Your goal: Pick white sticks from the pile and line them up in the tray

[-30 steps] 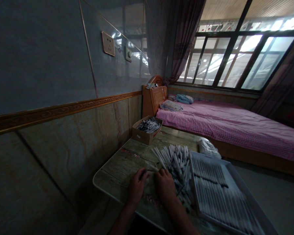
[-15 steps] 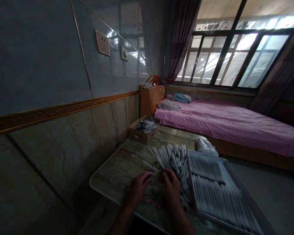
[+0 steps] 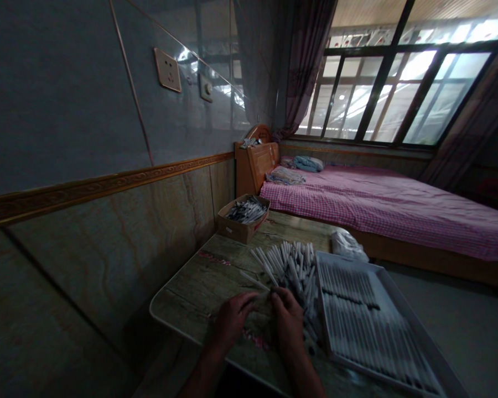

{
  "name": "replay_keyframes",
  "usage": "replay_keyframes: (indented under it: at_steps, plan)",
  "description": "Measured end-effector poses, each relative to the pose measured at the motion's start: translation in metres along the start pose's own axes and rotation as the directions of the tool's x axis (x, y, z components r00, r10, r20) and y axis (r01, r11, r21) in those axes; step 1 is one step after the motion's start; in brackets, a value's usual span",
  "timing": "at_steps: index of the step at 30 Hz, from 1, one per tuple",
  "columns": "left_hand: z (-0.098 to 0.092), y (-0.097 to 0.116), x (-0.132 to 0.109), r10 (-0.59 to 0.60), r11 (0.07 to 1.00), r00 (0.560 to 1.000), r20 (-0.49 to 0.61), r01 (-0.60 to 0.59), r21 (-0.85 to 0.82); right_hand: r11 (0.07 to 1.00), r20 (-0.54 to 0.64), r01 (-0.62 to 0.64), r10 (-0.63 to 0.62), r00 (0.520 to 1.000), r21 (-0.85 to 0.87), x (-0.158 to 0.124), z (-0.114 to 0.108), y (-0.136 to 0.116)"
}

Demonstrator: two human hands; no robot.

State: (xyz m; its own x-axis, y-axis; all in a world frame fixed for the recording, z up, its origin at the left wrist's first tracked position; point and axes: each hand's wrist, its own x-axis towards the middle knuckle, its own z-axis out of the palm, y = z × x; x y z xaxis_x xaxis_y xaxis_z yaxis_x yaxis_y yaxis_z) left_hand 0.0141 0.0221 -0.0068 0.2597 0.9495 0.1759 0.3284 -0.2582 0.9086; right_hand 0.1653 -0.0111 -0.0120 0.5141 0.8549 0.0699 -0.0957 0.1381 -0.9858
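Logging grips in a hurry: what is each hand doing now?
Left hand: curled; cannot tell if it holds anything.
Right hand: curled by the pile of white tubes; cannot tell if it holds one.

Both hands are soft with blur: the left hand [image 3: 230,320] and right hand [image 3: 288,326] cover whatever lies between them, so any grip on the white sticks [image 3: 294,271] cannot be made out. The forearms, table [image 3: 182,309] and tray [image 3: 357,326] run off the bottom edge. Contents of the cardboard box [image 3: 243,218] are too small and dim to identify.
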Motion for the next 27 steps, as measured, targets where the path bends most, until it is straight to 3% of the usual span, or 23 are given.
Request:
replay_keyframes:
  at_steps: [17, 27]
  plan:
    - [-0.001, 0.004, -0.001, 0.018, 0.985, 0.996, 0.088, -0.033, 0.172, 0.985, 0.072, 0.066, -0.054, 0.996, -0.163, -0.001, -0.013, -0.005]
    - [-0.001, 0.000, -0.002, 0.029, 0.983, 0.991, 0.129, -0.052, 0.175, 0.872, 0.194, 0.248, -0.180, 0.964, -0.423, -0.008, -0.018, -0.018]
